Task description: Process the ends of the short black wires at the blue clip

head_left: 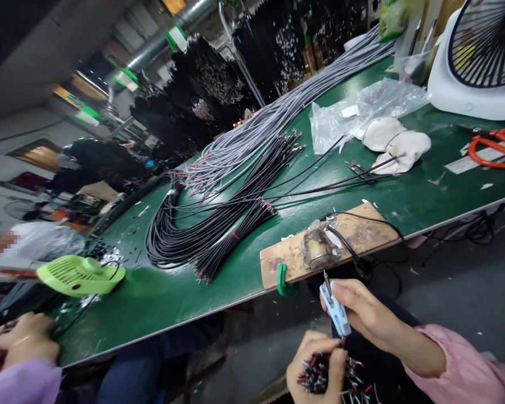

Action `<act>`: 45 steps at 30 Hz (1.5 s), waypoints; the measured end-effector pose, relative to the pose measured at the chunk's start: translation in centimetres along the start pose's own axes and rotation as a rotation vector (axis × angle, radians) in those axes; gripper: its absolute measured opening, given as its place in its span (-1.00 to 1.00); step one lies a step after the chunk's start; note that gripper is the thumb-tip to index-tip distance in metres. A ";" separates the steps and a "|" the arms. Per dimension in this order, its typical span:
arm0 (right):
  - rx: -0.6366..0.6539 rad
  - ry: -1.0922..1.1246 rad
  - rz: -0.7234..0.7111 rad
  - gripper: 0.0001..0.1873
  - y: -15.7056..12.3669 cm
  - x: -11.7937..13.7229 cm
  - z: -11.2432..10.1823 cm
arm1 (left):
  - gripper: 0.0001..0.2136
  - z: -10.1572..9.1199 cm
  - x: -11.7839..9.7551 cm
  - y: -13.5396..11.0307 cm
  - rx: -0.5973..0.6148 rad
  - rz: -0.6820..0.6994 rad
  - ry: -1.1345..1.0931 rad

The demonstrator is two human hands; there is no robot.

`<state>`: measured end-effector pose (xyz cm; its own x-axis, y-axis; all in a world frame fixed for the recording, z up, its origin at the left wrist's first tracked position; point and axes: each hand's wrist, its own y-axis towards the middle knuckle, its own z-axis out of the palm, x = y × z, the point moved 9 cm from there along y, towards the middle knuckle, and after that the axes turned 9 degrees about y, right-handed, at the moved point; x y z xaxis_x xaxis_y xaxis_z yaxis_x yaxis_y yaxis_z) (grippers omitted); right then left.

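Observation:
My left hand (295,373) is closed around a bundle of thin black cables (315,375) whose ends fan out in red, white and dark wires. Above it, my right hand (362,308) pinches a light blue clip-like tool (337,314) with a pointed metal tip; its exact kind is unclear. That tip points up toward the table edge, while the tool's lower end is close to the wire ends. Just beyond the tip is a wooden board (278,261) on the table, bearing a grimy lump (317,249) with a dark cord.
Black cable bundles (185,241) and long grey cables (273,123) lie across the green table (160,303). Orange-handled scissors (494,148), a white cloth (399,143), a plastic bag (362,106) and a fan (450,84) sit right. A green clamp (283,280) grips the board. A co-worker's hand (29,339) is lower left.

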<state>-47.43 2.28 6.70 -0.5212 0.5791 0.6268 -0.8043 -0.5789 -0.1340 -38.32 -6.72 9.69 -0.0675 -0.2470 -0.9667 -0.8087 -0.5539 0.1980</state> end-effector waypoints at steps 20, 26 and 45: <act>0.018 -0.101 0.041 -0.63 -2.0 -1.1 -4.1 | -0.71 0.7 0.5 -1.3 0.133 -0.119 0.092; 0.227 -0.523 0.001 -0.82 -3.7 0.1 -1.4 | -0.68 0.7 4.9 -3.4 0.074 -0.507 0.123; 0.108 -0.789 -0.238 -0.79 -4.8 1.9 -1.8 | -0.65 0.9 7.2 -5.2 0.003 -0.632 -0.176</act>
<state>-45.11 7.16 7.17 0.0445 0.1436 0.9886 -0.8151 -0.5670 0.1191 -35.17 -4.90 1.57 0.3271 0.2587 -0.9089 -0.7257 -0.5473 -0.4170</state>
